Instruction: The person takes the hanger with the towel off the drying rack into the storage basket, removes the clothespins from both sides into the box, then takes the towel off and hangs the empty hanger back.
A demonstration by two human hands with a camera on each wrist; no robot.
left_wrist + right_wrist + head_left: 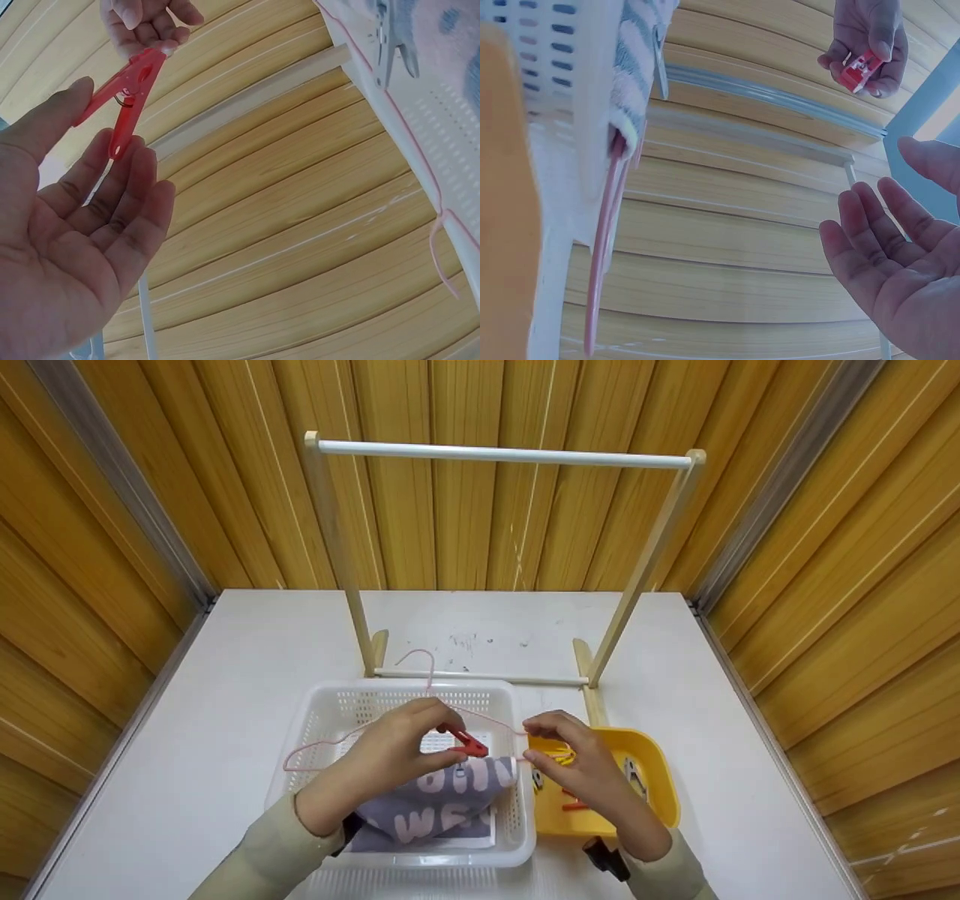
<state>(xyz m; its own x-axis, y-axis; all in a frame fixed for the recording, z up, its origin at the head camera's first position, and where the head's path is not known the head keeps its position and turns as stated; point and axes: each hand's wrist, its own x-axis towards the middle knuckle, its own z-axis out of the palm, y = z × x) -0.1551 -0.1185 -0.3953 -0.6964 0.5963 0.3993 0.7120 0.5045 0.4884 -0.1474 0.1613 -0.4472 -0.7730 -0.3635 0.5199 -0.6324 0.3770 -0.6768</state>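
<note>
A red clothespin (471,745) is pinched between the thumb and fingers of my left hand (390,746), above the purple-grey cloth with pale letters (420,810). The cloth hangs over a pink wire hanger (307,745) in the white basket (517,840). In the left wrist view a grey metal clothespin (385,45) grips the cloth. My right hand (581,761) hovers over the yellow tray's left part, beside the hanger's right end. Its fingers are apart from the thumb, with nothing between them in the right wrist view.
Several clothespins, such as a red one (575,806) and a grey one (636,776), lie in the yellow tray (667,787), right of the basket. A wooden rack with a white top bar (502,454) stands behind the basket on the white table (225,660).
</note>
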